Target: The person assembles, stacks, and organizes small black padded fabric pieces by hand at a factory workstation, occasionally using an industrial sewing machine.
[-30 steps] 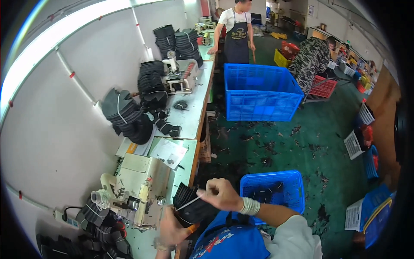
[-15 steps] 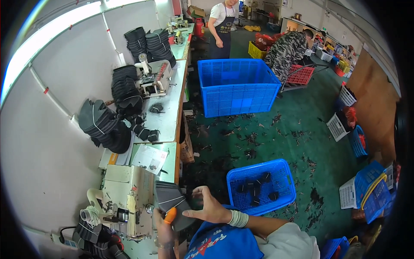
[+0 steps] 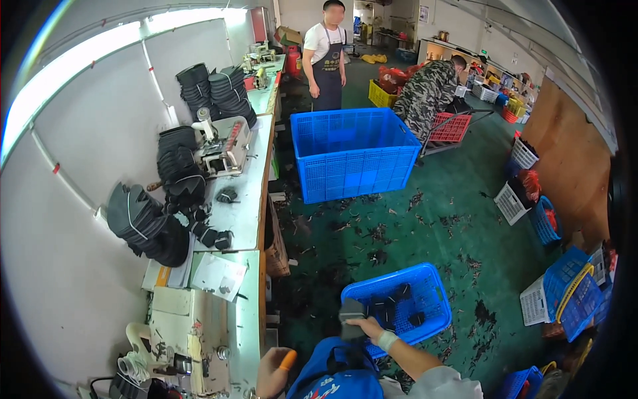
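Observation:
My right hand (image 3: 369,327) grips a bundle of dark grey flat pieces (image 3: 352,311), with a pale band across it, at the left rim of a low blue basket (image 3: 435,327). Several dark bundles (image 3: 403,290) with pale bands lie inside that basket. Closer to the table, my left hand (image 3: 274,374) is held apart with nothing in it; an orange cover sits on one raised digit. Left of it, at the near end of the table, stands a cream sewing machine (image 3: 174,326).
A large blue crate (image 3: 359,174) stands ahead. Beyond it are a person in an apron (image 3: 325,63) and a person in camouflage (image 3: 428,90) bending over. Tied dark stacks (image 3: 147,223) and another machine (image 3: 224,145) line the table (image 3: 247,216). Dark scraps litter the green floor.
The bundle has gone from between both hands at the machine to the basket's rim, held by my right hand alone. My left hand has let go. The view has shifted; the aproned person stands further into view.

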`<state>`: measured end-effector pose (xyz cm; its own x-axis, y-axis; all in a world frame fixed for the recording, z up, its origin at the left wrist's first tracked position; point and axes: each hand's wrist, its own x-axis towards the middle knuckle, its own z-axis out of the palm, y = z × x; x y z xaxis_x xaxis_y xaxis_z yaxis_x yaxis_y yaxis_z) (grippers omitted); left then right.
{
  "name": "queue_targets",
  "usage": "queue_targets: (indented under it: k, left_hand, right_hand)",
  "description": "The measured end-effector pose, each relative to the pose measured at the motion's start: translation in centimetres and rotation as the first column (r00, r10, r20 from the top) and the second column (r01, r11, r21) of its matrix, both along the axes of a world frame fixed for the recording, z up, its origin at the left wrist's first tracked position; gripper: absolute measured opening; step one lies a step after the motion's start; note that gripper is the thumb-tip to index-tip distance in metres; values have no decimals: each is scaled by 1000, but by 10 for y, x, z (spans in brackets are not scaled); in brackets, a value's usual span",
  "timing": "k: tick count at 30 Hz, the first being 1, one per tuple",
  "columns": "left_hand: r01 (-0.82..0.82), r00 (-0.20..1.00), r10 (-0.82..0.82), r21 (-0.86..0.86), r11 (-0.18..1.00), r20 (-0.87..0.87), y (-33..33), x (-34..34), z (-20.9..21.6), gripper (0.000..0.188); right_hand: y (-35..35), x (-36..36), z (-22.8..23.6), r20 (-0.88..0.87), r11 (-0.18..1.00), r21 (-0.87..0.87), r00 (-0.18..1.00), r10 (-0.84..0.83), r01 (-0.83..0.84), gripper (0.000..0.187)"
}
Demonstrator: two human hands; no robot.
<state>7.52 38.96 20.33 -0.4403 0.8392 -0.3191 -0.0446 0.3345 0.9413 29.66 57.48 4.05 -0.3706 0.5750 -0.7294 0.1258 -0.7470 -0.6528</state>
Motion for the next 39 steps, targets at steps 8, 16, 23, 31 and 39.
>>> queue_targets:
  k: [8,16,23,31,39]
  left_hand:
    - [140,990,-137,-82,987,41,34,6,-1,30]
    - [145,989,-149,-157,977,-18,95,15,13,22]
    - [145,988,-151,-175,974,-20,109,15,9,24]
    - [21,946,-126,-330,944,-299,71,4,-18,22]
    - [-261,955,229,-165,951,-189,16,17,4,25]
  right_hand:
    - [18,59,-63,374,961,-179,918,-131,210,60]
    - [54,83,-125,584,992,-115,805,103,-43,69]
    - [82,76,-105,696,971,-160,677,238,-178,74]
    - [99,59,-194,746,839,159,619,243,-521,62]
    - [151,3,-178,59,731,-345,763,643,-589,19]
